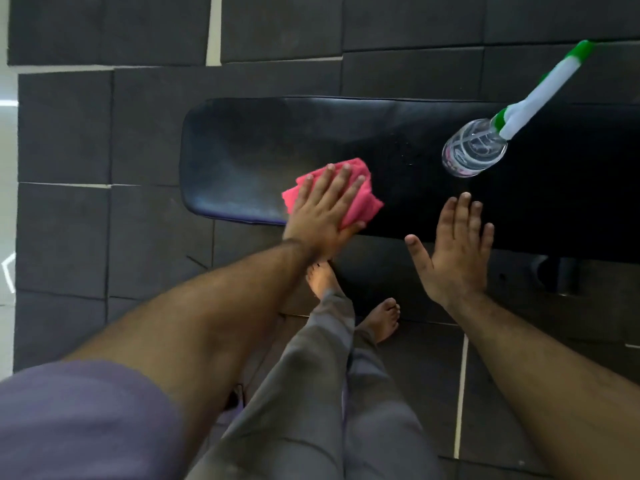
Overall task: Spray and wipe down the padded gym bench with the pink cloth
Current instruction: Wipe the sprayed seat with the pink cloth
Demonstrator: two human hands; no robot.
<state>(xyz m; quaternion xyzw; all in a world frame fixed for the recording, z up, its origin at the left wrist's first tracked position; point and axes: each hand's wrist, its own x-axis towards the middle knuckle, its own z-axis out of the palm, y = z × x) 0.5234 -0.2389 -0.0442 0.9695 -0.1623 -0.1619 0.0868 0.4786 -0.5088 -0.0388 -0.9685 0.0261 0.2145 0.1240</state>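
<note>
The black padded bench (249, 150) runs across the view from its rounded left end to the right edge. A folded pink cloth (360, 202) lies on the pad near its front edge. My left hand (325, 209) presses flat on the cloth, fingers spread. My right hand (457, 251) hovers open over the bench's front edge, holding nothing. A clear spray bottle (474, 150) with a white and green sprayer stands on the pad, to the right of the cloth. Fine droplets show on the pad between cloth and bottle.
Dark foam floor mats (65, 237) with pale gaps surround the bench. My bare feet (384, 320) and grey trouser legs stand right in front of the bench. A dark bench support (561, 271) shows under the pad at the right.
</note>
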